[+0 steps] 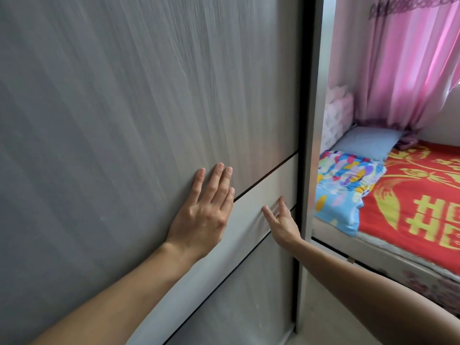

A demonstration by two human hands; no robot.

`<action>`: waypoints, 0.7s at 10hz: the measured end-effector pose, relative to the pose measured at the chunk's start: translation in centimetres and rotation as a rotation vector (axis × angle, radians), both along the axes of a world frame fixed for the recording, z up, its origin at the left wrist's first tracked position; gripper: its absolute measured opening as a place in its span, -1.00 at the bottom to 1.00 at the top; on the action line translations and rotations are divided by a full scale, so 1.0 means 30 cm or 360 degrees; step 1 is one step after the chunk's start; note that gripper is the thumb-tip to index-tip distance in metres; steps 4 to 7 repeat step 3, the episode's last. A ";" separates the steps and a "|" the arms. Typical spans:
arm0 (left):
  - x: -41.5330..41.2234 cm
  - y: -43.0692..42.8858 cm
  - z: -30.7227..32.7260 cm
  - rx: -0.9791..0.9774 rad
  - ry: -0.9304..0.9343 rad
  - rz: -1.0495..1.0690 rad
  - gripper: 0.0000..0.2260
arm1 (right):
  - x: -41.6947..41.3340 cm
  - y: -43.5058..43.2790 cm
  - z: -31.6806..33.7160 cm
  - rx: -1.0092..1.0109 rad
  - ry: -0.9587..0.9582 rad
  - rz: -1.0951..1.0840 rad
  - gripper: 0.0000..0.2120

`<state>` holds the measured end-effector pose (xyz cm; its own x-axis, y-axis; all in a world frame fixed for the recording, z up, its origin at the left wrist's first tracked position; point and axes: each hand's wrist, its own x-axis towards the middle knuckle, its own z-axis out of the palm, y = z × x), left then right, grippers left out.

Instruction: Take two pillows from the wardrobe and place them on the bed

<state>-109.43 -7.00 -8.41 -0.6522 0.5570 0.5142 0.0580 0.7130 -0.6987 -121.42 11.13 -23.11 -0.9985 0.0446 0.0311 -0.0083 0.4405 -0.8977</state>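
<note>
My left hand (pixel 206 210) lies flat against the wardrobe door (pixel 124 108), fingers extended and held close together, palm pressed on the grey wood-grain panel just above and left of the door's pale horizontal band (pixel 271 188). My right hand (pixel 281 220) is open on that band, fingers spread, fingertips in contact with its surface and the palm lifted slightly off it; it grips nothing. Both hands sit on the half of the door nearest its dark right edge (pixel 302 95), the right hand closer to that edge than the left. The door is in the closed position across the opening, so the wardrobe interior is not visible and I cannot tell where the stored pillows are inside it. To the right of the wardrobe door, past a pale upright frame (pixel 313 120), is the bed (pixel 410 215), covered with a red sheet bearing a yellow pattern. A light blue pillow (pixel 366 141) lies at the head of the bed, and a folded multicoloured quilt (pixel 343 185) lies just beside it, on the side of the bed nearest the wardrobe door. A pink curtain (pixel 403 70) hangs beyond the bed, well apart from the door.
</note>
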 end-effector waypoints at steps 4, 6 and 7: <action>-0.025 0.015 -0.023 0.0001 0.0104 0.0014 -0.65 | -0.049 0.167 0.265 0.0010 0.0474 -0.0021 -0.69; -0.025 0.015 -0.023 0.0001 0.0104 0.0014 -0.65 | -0.049 0.167 0.265 0.0010 0.0474 -0.0021 -0.69; -0.025 0.015 -0.023 0.0001 0.0104 0.0014 -0.65 | -0.049 0.167 0.265 0.0010 0.0474 -0.0021 -0.69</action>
